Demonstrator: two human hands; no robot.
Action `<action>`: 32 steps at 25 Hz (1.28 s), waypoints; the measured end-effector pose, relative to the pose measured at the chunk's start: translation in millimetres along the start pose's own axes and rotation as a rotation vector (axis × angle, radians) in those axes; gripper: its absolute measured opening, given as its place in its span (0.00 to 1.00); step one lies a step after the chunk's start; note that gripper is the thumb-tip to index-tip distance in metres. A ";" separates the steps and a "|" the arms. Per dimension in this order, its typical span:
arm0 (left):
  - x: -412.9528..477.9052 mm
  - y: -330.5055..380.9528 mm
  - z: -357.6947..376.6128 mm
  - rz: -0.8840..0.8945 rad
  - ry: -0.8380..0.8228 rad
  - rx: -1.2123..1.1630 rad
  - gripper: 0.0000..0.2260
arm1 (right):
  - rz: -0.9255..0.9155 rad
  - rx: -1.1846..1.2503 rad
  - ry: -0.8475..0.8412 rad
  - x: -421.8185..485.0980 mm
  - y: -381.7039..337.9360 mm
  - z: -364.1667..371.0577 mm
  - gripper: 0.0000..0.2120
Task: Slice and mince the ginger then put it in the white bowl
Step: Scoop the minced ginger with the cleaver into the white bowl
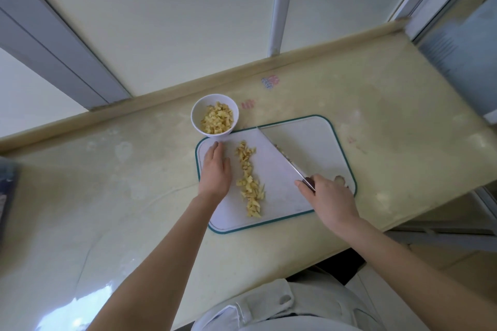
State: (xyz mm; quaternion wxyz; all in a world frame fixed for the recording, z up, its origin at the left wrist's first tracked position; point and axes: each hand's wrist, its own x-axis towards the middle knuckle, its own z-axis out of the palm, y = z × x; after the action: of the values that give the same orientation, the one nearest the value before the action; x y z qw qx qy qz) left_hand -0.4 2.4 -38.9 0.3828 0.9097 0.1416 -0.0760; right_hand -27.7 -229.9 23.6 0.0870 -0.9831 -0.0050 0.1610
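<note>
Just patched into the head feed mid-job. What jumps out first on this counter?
A long strip of chopped ginger runs down the teal-edged cutting board. It lies between the left hand, flat on the board, and the right hand, which grips a knife whose blade slants across the board. At the board's far left corner, the white bowl already holds a heap of ginger pieces.

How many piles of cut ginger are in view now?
2: one pile in the white bowl, one line on the cutting board. Bits beside the knife may be hidden.
</note>
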 end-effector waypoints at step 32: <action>-0.6 -23.4 -2.5 0.071 -0.028 -0.130 0.21 | -0.320 0.066 -0.145 30.9 40.8 3.8 0.18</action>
State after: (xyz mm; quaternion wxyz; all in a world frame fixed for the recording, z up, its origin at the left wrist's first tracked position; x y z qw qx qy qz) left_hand -8.3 19.7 -52.8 0.4456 0.8862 0.1086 -0.0658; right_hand -0.3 -268.3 3.3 0.1430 -0.9522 -0.1625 0.2158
